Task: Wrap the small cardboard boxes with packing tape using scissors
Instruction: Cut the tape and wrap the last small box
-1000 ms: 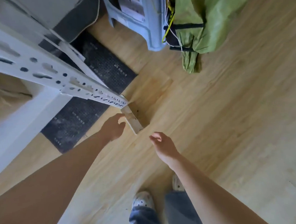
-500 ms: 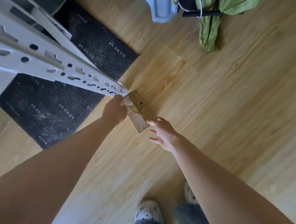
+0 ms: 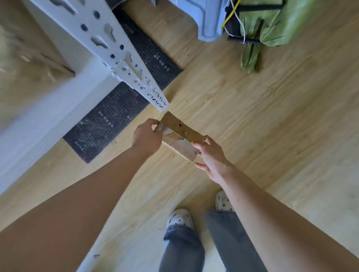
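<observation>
A small flat brown cardboard box (image 3: 179, 137) is held above the wooden floor, between both hands, just in front of the foot of a white metal shelf post (image 3: 113, 49). My left hand (image 3: 147, 138) grips its far left end with curled fingers. My right hand (image 3: 210, 155) holds its near right end, fingers on the top edge and thumb under it. No tape or scissors are in view.
A black mat (image 3: 113, 119) lies under the shelf on the light wooden floor (image 3: 280, 128). A pale blue plastic stool (image 3: 204, 13) and a green bag (image 3: 272, 16) with cables stand at the far right. My feet in white shoes (image 3: 179, 219) are below.
The box has come up off the floor by the shelf post. My left hand closed on its end, and my right hand reached in and took the other end.
</observation>
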Demonstrator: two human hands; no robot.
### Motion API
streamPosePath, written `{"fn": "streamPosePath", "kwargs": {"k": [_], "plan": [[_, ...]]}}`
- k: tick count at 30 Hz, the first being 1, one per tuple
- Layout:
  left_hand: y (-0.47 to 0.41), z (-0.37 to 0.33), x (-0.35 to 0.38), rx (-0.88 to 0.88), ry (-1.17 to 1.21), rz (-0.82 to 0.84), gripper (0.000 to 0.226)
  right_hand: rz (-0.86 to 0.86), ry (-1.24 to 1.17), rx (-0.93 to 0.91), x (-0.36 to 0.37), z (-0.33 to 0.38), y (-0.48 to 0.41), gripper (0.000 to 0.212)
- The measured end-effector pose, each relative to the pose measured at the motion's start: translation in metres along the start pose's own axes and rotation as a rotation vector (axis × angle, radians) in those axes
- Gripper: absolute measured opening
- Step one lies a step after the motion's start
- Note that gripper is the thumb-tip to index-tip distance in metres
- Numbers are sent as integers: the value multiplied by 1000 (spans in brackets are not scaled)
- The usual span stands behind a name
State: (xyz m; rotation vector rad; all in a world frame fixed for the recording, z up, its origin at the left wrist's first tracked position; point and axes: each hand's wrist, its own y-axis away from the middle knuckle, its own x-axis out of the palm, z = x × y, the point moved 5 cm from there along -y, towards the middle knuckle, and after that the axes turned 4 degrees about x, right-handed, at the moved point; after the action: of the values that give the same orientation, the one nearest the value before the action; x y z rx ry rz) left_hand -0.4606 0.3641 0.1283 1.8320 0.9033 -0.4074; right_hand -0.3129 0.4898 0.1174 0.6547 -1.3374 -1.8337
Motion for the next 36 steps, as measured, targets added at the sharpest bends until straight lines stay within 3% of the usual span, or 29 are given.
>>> {"fn": "streamPosePath", "kwargs": {"k": [7,15,21,31,36], "plan": [[130,-17,-61,1,167,4,31,-54,2,-121,-11,8,130,21],[290,2,-93,-16,350,-115,20,24,117,-237,-15,-40,253,26],[416,46,-89,-95,458,-188,18,122,293,-296,-19,-97,333,47],[551,134,-66,-225,616,-289,25,254,367,-266,-11,-203,416,32],[598,180,-59,-243,626,-294,27,273,414,-261,5,-258,439,37]]}}
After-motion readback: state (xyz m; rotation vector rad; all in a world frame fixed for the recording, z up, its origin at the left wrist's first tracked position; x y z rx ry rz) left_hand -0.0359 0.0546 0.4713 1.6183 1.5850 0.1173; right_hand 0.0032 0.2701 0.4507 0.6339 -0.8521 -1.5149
